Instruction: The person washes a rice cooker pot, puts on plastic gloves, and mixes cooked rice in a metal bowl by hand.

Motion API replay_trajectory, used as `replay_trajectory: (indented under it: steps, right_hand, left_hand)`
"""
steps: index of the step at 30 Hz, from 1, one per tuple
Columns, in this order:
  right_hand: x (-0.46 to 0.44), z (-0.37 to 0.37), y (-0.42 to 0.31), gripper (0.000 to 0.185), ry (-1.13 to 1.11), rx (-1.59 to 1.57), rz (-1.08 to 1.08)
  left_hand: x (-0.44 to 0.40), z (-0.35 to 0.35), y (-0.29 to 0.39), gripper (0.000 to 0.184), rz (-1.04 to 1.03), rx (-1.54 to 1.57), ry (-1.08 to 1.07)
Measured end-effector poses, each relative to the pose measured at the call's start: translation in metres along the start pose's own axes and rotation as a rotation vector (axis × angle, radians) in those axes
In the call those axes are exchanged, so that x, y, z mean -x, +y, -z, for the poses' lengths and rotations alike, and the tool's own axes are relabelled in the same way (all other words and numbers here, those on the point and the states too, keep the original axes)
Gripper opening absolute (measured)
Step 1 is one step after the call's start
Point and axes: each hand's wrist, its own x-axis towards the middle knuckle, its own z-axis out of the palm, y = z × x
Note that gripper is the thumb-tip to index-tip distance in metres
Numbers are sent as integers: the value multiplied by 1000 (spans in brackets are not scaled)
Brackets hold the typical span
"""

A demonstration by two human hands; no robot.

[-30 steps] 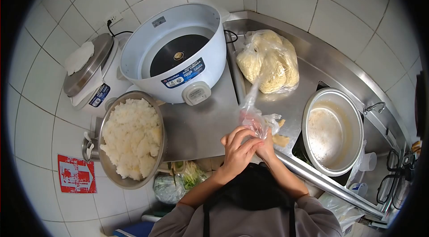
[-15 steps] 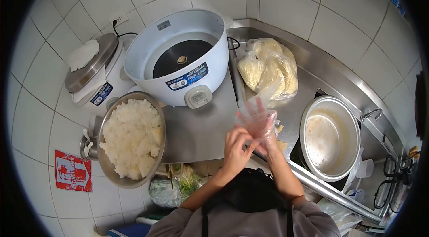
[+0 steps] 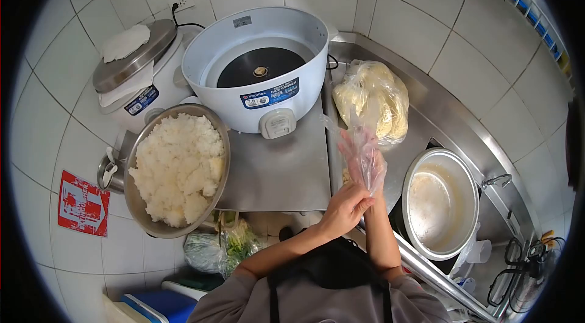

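A clear plastic glove (image 3: 367, 163) covers my right hand (image 3: 364, 155), whose fingers point up and are spread apart inside it. The loose tips of the plastic stick out past the fingers. My left hand (image 3: 346, 208) is bare and pinches the cuff of the glove at my right wrist. Just beyond the gloved hand lies a clear bag of pale yellow noodle-like food (image 3: 373, 99) on the steel counter (image 3: 420, 110).
On the left are a wide metal bowl of white rice (image 3: 178, 167), an open rice cooker (image 3: 259, 100) and a lidded cooker (image 3: 135, 55). To the right sits a large metal pot (image 3: 440, 204) near a tap (image 3: 496, 181). Bagged greens (image 3: 234, 244) lie below the counter.
My right hand has pushed further into the glove and spread its fingers. My left hand has moved to the cuff at the wrist. The view has shifted.
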Motion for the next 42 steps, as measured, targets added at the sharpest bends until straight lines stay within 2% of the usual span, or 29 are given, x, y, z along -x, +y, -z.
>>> replay_trajectory:
  steps: [4,9,13,14,15,17,18,20,22,25,26,29,30,33,35,37,38,41,42]
  right_hand:
    - [11,-10,4,75,-127,87,49]
    - [-1,2,-7,82,-147,258,-50]
    - [2,-26,-23,93,-165,227,68]
    - [5,-38,-32,100,-147,262,44]
    - [4,-34,-35,103,-222,131,-7]
    - [0,-22,-43,108,-377,-125,-102]
    - [8,-30,-52,112,-322,-4,-140]
    - [20,-30,-52,113,-360,-107,-265]
    - [33,-24,-42,109,-374,-164,-363]
    - [40,-6,-36,111,-361,78,-425]
    - [44,-2,-40,105,-244,209,-420]
    - [40,22,-34,93,67,220,-373]
    - [41,24,-32,82,85,130,-284]
    - [37,21,-35,84,269,-17,-21]
    - [33,23,-38,85,157,-164,-25]
    - [39,27,-36,87,60,-311,-45]
    - [40,25,-35,86,12,-335,-80]
    - [38,36,-35,86,179,-359,-188]
    - [37,34,-33,79,418,-250,-122]
  left_hand:
    - [4,-5,2,14,-96,-5,-11]
    - [5,-6,4,13,-117,7,-40]
    - [4,-7,6,13,-69,77,-33]
    - [4,-7,6,14,-48,113,-37]
    - [3,-7,7,16,-30,150,-40]
    - [-6,6,7,16,-102,94,77]
    - [-16,14,0,22,-128,47,256]
    - [-45,29,4,25,351,592,550]
    - [-58,42,-25,23,243,252,492]
    - [-56,49,-43,21,397,145,396]
    - [-56,44,-61,20,245,112,580]
    - [-47,37,-77,20,266,158,500]
    - [-44,35,-75,21,222,26,496]
    - [-41,29,-59,33,68,-367,473]
    - [-18,17,-34,31,37,-253,188]
    - [1,1,-20,28,131,-333,-264]
    - [9,-7,-22,26,148,-343,-302]
    - [16,-20,-34,21,146,-353,-384]
    - [20,-21,-33,19,138,-344,-399]
